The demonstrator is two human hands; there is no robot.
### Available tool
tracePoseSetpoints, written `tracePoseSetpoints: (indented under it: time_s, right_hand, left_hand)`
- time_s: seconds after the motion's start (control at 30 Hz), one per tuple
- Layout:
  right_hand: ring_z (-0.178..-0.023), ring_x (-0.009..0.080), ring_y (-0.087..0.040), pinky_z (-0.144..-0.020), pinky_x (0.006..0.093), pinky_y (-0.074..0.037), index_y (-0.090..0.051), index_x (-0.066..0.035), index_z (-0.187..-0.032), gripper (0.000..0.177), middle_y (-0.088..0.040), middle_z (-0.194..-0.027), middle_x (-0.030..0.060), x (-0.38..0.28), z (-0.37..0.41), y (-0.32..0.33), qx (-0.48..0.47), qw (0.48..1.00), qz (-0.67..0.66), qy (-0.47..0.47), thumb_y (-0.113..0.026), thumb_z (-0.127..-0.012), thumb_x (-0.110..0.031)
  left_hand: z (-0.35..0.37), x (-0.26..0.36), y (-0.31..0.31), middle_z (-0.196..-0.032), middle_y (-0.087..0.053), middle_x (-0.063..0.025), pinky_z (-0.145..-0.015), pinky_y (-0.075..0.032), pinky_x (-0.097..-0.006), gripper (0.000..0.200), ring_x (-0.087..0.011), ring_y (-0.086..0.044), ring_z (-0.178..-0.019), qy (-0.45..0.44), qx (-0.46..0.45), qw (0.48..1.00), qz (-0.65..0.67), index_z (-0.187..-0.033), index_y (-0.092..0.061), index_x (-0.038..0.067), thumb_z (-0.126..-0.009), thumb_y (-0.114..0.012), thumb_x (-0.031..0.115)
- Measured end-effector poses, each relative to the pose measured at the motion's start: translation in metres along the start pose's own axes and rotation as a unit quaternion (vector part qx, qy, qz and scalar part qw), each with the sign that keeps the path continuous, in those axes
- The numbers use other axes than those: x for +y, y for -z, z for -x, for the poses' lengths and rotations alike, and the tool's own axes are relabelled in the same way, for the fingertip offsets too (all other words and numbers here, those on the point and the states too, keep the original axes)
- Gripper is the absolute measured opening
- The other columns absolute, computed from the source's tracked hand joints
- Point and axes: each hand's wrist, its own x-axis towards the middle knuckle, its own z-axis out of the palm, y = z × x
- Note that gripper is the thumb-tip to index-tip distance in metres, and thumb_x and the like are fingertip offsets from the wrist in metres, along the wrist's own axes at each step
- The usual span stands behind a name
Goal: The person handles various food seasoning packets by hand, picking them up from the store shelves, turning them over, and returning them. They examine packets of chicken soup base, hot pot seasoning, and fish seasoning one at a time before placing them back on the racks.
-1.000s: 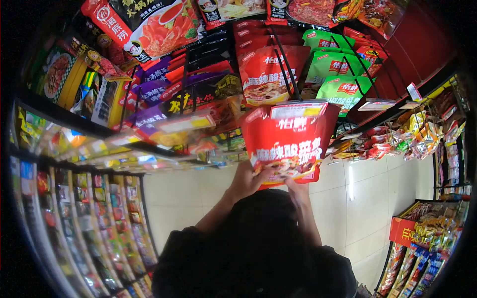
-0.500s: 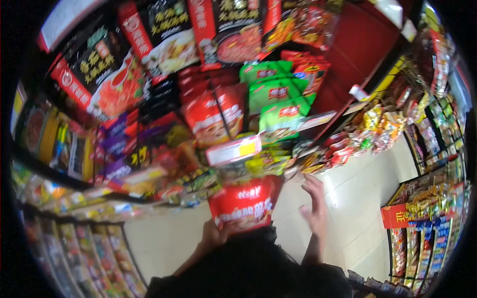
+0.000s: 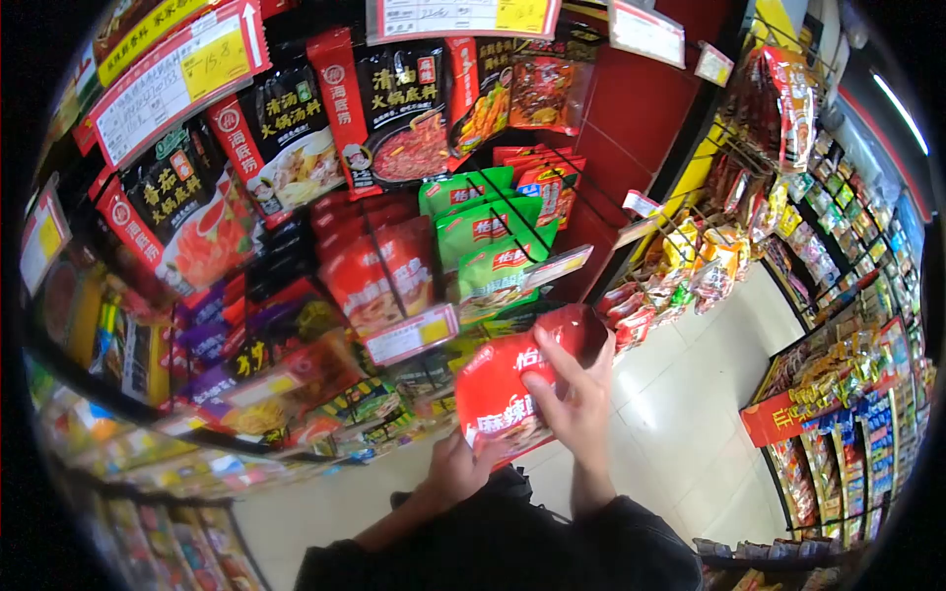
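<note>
A red seasoning pouch (image 3: 488, 389) with white Chinese characters is held in front of my body, tilted, below the shelf edge. My left hand (image 3: 458, 470) is closed on its lower left corner. My right hand (image 3: 574, 402) grips the pouch's right side, thumb and forefinger lying across its front; the other fingers are partly hidden. Just above, a row of similar red pouches (image 3: 379, 271) hangs on the rack. Beside them are green pouches (image 3: 493, 251).
Black hotpot-base packets (image 3: 394, 118) line the upper shelf. Price tags (image 3: 412, 335) stick out from the shelf front. More snack bags hang on a side rack (image 3: 714, 256) at right. Pale floor tiles (image 3: 680, 404) lie below, with another stocked shelf (image 3: 838, 443) beyond.
My right hand has come from the side onto the pouch. The pouch has risen slightly and tilted. The view has turned, so the shelf goods appear shifted left and down.
</note>
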Motion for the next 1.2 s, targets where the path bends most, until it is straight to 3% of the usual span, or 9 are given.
tracePoseSetpoints:
  time_s: [0.2, 0.23, 0.37, 0.47, 0.6, 0.7, 0.97, 1.03, 1.2]
  right_hand:
    - [-0.115, 0.0261, -0.06, -0.102, 0.0391, -0.045, -0.072, -0.004, -0.114, 0.034, -0.07, -0.119, 0.0127, 0.031, -0.023, -0.002, 0.013, 0.988, -0.149, -0.042, -0.079, -0.082, -0.006]
    - [-0.117, 0.0239, -0.061, -0.104, 0.038, -0.044, -0.071, -0.003, -0.115, 0.032, -0.07, -0.12, 0.0128, 0.041, -0.027, -0.001, 0.012, 0.973, -0.221, -0.071, -0.077, -0.083, -0.004]
    - [-0.122, 0.0203, -0.058, -0.108, 0.0355, -0.042, -0.069, 0.0, -0.119, 0.032, -0.067, -0.126, 0.0118, 0.059, -0.084, 0.039, 0.135, 0.979, -0.156, -0.009, -0.071, -0.089, -0.01]
    - [-0.122, 0.0179, -0.057, -0.107, 0.0324, -0.041, -0.067, 0.0, -0.125, 0.033, -0.064, -0.13, 0.0114, 0.066, -0.155, 0.07, 0.16, 0.97, -0.182, -0.009, -0.067, -0.094, -0.013]
    - [-0.116, 0.0136, -0.059, -0.1, 0.0271, -0.046, -0.066, -0.002, -0.127, 0.035, -0.063, -0.133, 0.0093, 0.096, -0.216, 0.087, 0.127, 0.955, -0.268, -0.028, -0.069, -0.096, -0.018]
    - [-0.108, 0.0108, -0.062, -0.094, 0.0257, -0.05, -0.065, -0.003, -0.131, 0.039, -0.065, -0.13, 0.0088, 0.118, -0.24, 0.089, 0.152, 0.949, -0.277, 0.002, -0.07, -0.095, -0.017]
    - [-0.111, 0.0115, -0.062, -0.097, 0.0268, -0.049, -0.062, 0.001, -0.133, 0.038, -0.065, -0.13, 0.0113, 0.14, -0.278, 0.089, 0.222, 0.902, -0.368, 0.053, -0.067, -0.097, -0.011]
    - [-0.104, 0.0098, -0.063, -0.091, 0.0255, -0.051, -0.063, 0.002, -0.131, 0.038, -0.067, -0.125, 0.0098, 0.132, -0.282, 0.091, 0.239, 0.9, -0.363, 0.037, -0.068, -0.096, -0.012]
    - [-0.098, 0.0072, -0.062, -0.086, 0.0236, -0.05, -0.064, 0.002, -0.129, 0.036, -0.069, -0.115, 0.0062, 0.138, -0.3, 0.094, 0.186, 0.912, -0.362, 0.058, -0.068, -0.096, -0.012]
  left_hand:
    - [-0.015, -0.001, -0.013, -0.105, -0.067, -0.0214, -0.079, -0.055, -0.041, 0.036, -0.0383, -0.069, -0.092, 0.052, -0.041, 0.996, 0.055, -0.119, -0.059, -0.003, -0.091, -0.072, 0.016]
    - [-0.02, 0.003, -0.013, -0.11, -0.065, -0.0218, -0.081, -0.054, -0.0404, 0.038, -0.0381, -0.068, -0.096, 0.066, -0.047, 0.994, 0.07, -0.122, -0.058, -0.003, -0.092, -0.071, 0.016]
    - [-0.026, 0.009, -0.007, -0.126, -0.058, -0.0222, -0.093, -0.051, -0.0388, 0.043, -0.0352, -0.062, -0.111, 0.025, -0.047, 0.997, 0.056, -0.131, -0.052, -0.002, -0.094, -0.066, 0.014]
    - [-0.021, 0.009, -0.003, -0.128, -0.057, -0.0193, -0.099, -0.046, -0.0375, 0.043, -0.0281, -0.061, -0.112, 0.047, -0.089, 0.991, 0.088, -0.137, -0.05, -0.001, -0.096, -0.059, 0.009]
    - [0.002, -0.005, -0.01, -0.12, -0.057, -0.0167, -0.094, -0.049, -0.0353, 0.041, -0.0236, -0.063, -0.104, 0.102, -0.142, 0.974, 0.142, -0.136, -0.051, 0.0, -0.097, -0.058, 0.007]
    - [0.009, -0.011, -0.015, -0.119, -0.055, -0.0158, -0.091, -0.05, -0.0343, 0.039, -0.0222, -0.063, -0.101, 0.113, -0.171, 0.965, 0.165, -0.135, -0.052, 0.001, -0.097, -0.058, 0.007]
    - [0.018, -0.022, -0.021, -0.121, -0.054, -0.0158, -0.084, -0.053, -0.0325, 0.037, -0.022, -0.063, -0.1, 0.123, -0.213, 0.957, 0.156, -0.134, -0.053, 0.004, -0.098, -0.058, 0.009]
    - [0.017, -0.021, -0.02, -0.123, -0.053, -0.0159, -0.087, -0.054, -0.0336, 0.035, -0.0232, -0.063, -0.102, 0.128, -0.224, 0.955, 0.149, -0.135, -0.052, 0.005, -0.101, -0.056, 0.013]
    - [0.015, -0.023, -0.02, -0.124, -0.053, -0.0157, -0.087, -0.056, -0.0336, 0.034, -0.023, -0.064, -0.101, 0.144, -0.227, 0.952, 0.149, -0.134, -0.052, 0.005, -0.101, -0.056, 0.013]
